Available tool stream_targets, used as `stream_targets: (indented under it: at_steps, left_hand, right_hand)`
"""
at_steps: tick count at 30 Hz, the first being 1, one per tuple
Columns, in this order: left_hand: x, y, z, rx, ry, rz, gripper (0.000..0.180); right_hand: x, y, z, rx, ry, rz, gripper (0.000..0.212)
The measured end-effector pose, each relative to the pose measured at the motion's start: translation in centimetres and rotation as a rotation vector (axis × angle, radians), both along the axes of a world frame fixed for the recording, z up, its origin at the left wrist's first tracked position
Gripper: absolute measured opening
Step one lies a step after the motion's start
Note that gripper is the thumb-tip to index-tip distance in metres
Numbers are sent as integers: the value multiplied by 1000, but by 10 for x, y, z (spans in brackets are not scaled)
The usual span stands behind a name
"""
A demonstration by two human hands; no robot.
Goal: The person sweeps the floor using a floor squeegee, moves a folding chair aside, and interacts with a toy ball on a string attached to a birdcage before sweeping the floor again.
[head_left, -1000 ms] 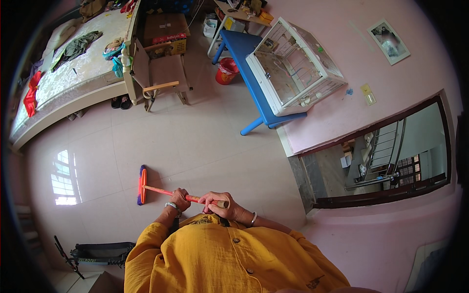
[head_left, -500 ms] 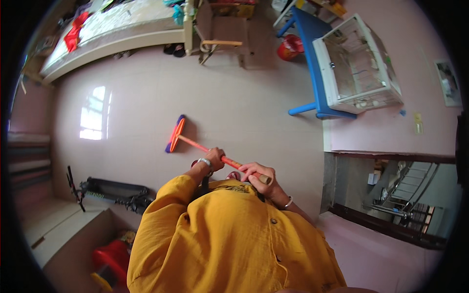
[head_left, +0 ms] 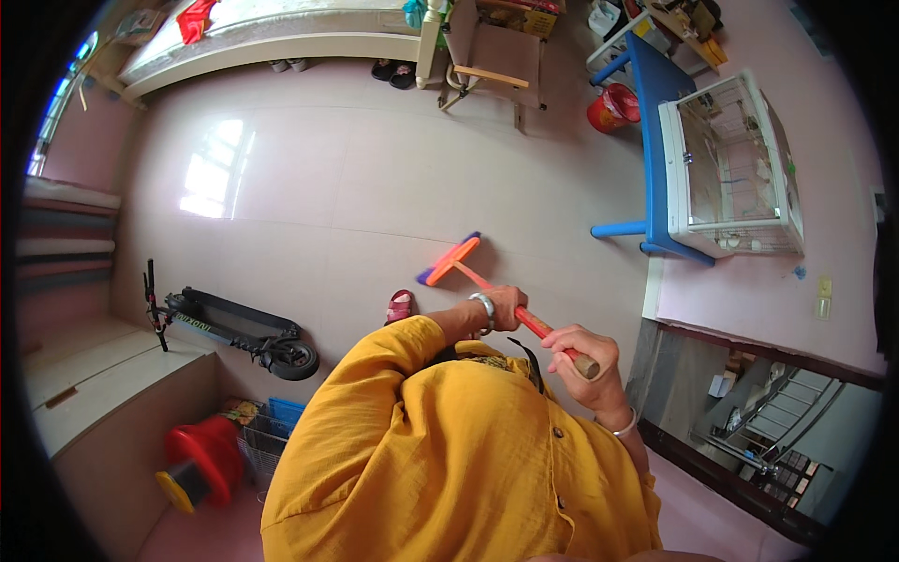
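A broom (head_left: 453, 260) with an orange head, purple bristles and a red-orange stick rests its head on the pale floor in front of me. My left hand (head_left: 507, 307), a bangle on its wrist, is wrapped round the lower part of the stick. Higher up, close to the brown end, my right hand (head_left: 584, 355) grips it, fingers curled round. The stick slants from the head toward my right side. A red sandal (head_left: 399, 306) shows on my foot, left of the broom head.
A folded black scooter (head_left: 245, 328) lies at the left, near a wooden platform (head_left: 122, 384). At the far right a blue table (head_left: 653, 140) bears a white cage (head_left: 735, 169); a red bucket (head_left: 614, 108) stands beside it. A chair (head_left: 494, 66) and bed (head_left: 281, 51) line the far side.
The broom head and both hands have swung to the right, still holding the stick. My view has shifted, so more of the scooter and a red sandal now show.
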State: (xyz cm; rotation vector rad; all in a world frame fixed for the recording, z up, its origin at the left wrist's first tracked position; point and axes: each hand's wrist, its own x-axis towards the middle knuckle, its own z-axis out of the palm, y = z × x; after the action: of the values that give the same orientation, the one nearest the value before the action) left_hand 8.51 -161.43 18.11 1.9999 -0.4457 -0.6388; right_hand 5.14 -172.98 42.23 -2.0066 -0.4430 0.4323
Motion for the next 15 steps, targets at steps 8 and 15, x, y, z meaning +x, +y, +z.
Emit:
stream_targets:
  at_steps: [8, 15]
  left_hand:
    - [-10, 52, 19, 184, -10, -116, 17]
    - [-49, 123, -32, 302, 38, 142, 21]
  right_hand:
    - [8, 5, 16, 29, -1, 185, 7]
    - [3, 32, -84, 222, 156, 271, 11]
